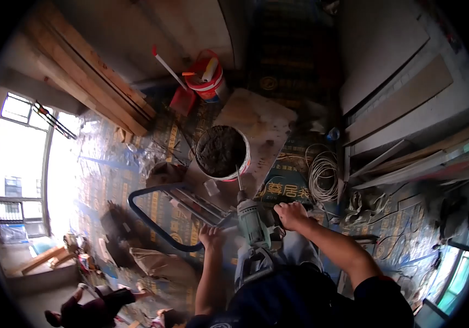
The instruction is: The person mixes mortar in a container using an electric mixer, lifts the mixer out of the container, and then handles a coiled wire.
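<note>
A green power drill point(253, 225) is in front of my body, its thin metal shaft pointing at the rim of a bucket point(247, 158). Dark, wet-looking mortar point(218, 150) fills the bucket. Curled against the drill's right side is my right hand point(292, 215), closed, apparently on a dark grip there. My left hand point(211, 236) is closed too, left of the drill and by the bent tube of a blue metal frame point(155, 229); what its fingers hold is hidden. The drill's rear loop handle point(262, 265) lies close to my lap.
Under the bucket is a stained board point(270, 123). Behind stand a red bucket point(212, 90) and a red dustpan point(183, 102). Coiled cable point(323, 177) lies right, planks point(89, 68) lean left. Another person point(95, 306) is at lower left. Printed sheeting covers the floor.
</note>
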The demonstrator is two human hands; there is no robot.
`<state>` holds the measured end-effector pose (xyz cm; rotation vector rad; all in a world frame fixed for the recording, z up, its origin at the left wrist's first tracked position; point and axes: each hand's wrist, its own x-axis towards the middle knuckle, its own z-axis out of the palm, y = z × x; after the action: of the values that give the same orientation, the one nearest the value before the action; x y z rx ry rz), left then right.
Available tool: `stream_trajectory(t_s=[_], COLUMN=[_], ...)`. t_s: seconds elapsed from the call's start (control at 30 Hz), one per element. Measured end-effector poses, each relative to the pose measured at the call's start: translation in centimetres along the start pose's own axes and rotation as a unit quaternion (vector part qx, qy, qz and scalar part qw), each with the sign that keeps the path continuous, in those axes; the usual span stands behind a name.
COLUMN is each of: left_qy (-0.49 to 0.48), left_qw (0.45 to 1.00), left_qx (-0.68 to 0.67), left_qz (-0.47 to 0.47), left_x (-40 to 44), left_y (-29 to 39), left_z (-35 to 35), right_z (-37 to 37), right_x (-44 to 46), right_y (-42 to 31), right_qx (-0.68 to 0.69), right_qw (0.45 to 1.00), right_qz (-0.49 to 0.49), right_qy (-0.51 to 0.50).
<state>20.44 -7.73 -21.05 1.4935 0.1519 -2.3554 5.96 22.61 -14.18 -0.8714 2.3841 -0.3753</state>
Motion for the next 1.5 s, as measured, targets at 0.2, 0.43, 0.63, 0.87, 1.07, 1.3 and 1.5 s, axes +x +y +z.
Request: stream_trajectory(t_s=[0.2, 0.43, 0.63, 0.87, 1.07, 1.3, 1.5], left_qy=[-0.007, 0.03, 0.063, 0.108, 0.15, 0.16, 0.115], left_qw=[0.998, 0.994, 0.983, 0.981, 0.976, 0.977, 0.979], left_qx=[-0.042, -0.064, -0.093, -0.088, -0.079, -0.03, -0.044], left_qz=[-0.039, -0.078, -0.147, -0.133, -0.138, -0.141, -0.16], left_x=[5.3, 6.2, 5.0, 6.0, 4.9, 5.4, 1.7], left_y=[1.4, 1.8, 2.5, 3.2, 4.1, 3.6, 0.1], left_z=[-10.4, -15.0, -17.4, -19.8, -19.8, -18.9, -14.5], right_z=[2.0, 4.9, 7.6, 11.2, 13.9, 9.8, 4.9], right_x=[1.0, -0.2, -2.1, -3.8, -5.8, -5.3, -3.1], right_y=[-3.0, -6.8, -9.7, -11.4, -11.9, -10.5, -7.3], right_qx=[-0.137, -0.231, -0.267, -0.281, -0.265, -0.216, -0.227], right_qw=[0.989, 0.971, 0.959, 0.95, 0.961, 0.975, 0.966], right_qz=[-0.044, -0.047, -0.05, -0.051, -0.008, -0.026, -0.084], right_qy=[0.023, 0.041, 0.086, 0.124, 0.074, 0.047, 0.087])
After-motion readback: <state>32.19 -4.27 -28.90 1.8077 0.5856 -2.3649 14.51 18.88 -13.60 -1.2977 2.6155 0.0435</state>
